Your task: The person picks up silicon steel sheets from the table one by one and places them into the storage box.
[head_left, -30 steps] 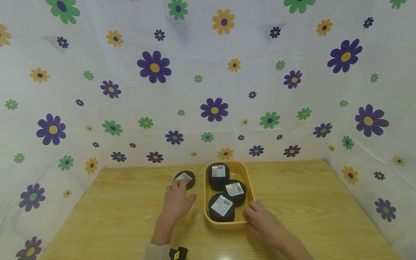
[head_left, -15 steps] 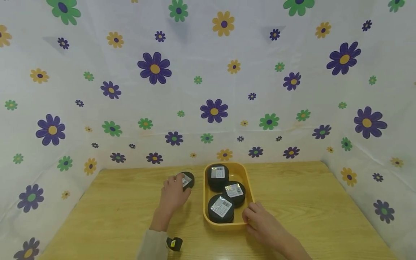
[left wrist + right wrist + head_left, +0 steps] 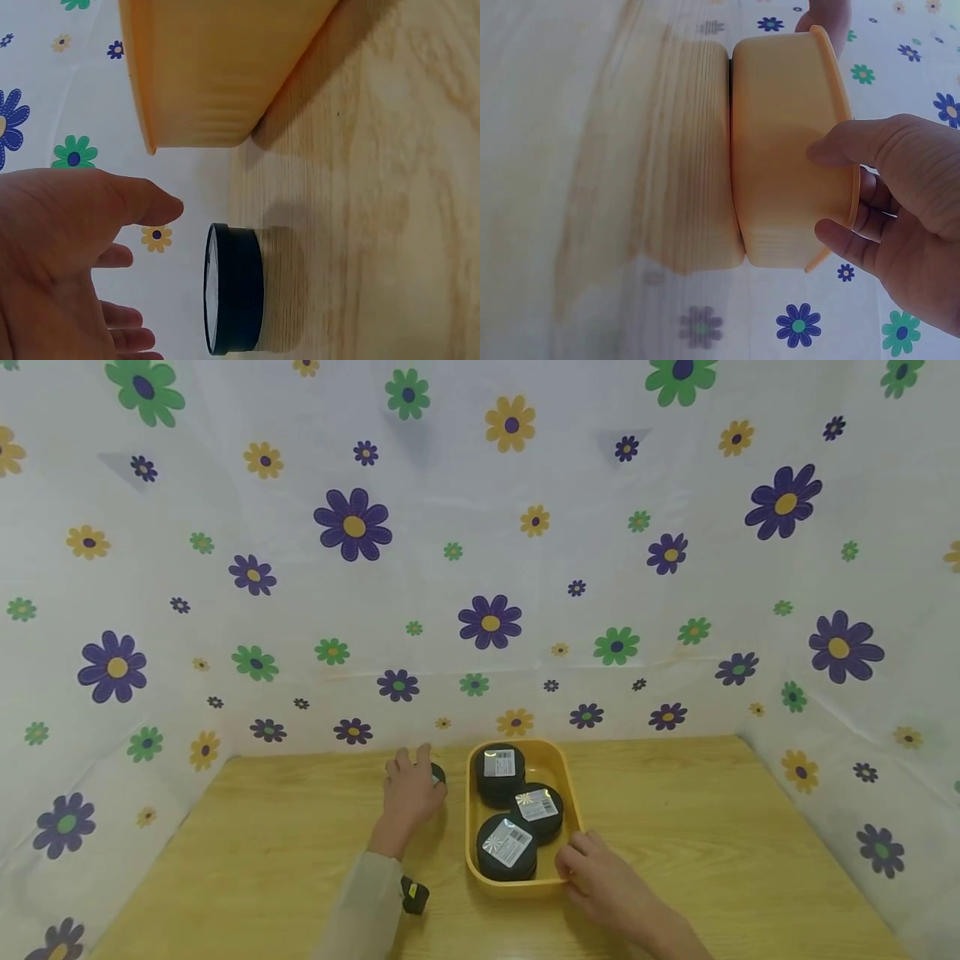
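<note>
My left hand [image 3: 411,792] hovers just above a round black tub [image 3: 234,289] with a silvery label on its lid. In the left wrist view the fingers are spread and apart from the tub. The head view shows only an edge of this tub past the hand. My right hand [image 3: 603,878] grips the near right corner of a yellow plastic tray [image 3: 561,777]; in the right wrist view the thumb lies on the outer wall with fingers over the rim. Inside the tray stand black labelled tubs in three spots: far left [image 3: 500,774], right [image 3: 538,814] and near left [image 3: 506,849].
The tray and loose tub stand on a wood-grain table [image 3: 675,827]. Behind and at both sides hangs a white flower-print cloth [image 3: 420,577]. A black wrist camera [image 3: 414,896] shows beside my left sleeve [image 3: 363,902].
My left hand touched the loose tub's lid, then drew back to the left, and now sits over the tub, covering most of it. My right hand keeps its grip on the tray.
</note>
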The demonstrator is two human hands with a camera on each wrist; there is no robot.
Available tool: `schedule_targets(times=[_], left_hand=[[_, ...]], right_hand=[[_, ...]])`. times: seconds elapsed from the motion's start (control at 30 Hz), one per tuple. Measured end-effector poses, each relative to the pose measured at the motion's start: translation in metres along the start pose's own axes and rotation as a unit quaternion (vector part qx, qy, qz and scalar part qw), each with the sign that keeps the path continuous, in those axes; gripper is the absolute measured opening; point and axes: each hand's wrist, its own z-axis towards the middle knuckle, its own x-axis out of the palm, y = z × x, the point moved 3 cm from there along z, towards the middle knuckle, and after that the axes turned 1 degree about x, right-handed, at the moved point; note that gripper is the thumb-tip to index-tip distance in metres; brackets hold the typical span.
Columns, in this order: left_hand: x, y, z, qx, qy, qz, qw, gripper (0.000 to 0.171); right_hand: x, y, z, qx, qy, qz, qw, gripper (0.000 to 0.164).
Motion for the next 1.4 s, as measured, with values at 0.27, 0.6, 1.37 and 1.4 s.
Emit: schedule_targets(times=[0.27,0.6,1.37,1.4], left_hand=[[0.01,0.008,0.009,-0.025,0.044,0.042,0.9978,0.071],[0.019,0.015,0.011,-0.035,0.047,0.051,0.997,0.068],[0.009,0.026,-0.017,-0.038,0.032,0.015,0.9986,0.071],[0.009,0.026,-0.02,-0.039,0.033,0.017,0.9985,0.072]], right_hand=[[-0.001,0.001,0.0,0.021,0.032,0.011,0.999,0.033],[-0.001,0.0,0.0,0.013,0.023,0.008,1.0,0.035],[-0.003,0.003,0.001,0.031,0.038,0.012,0.999,0.034],[-0.003,0.003,0.001,0.034,0.04,0.012,0.999,0.033]])
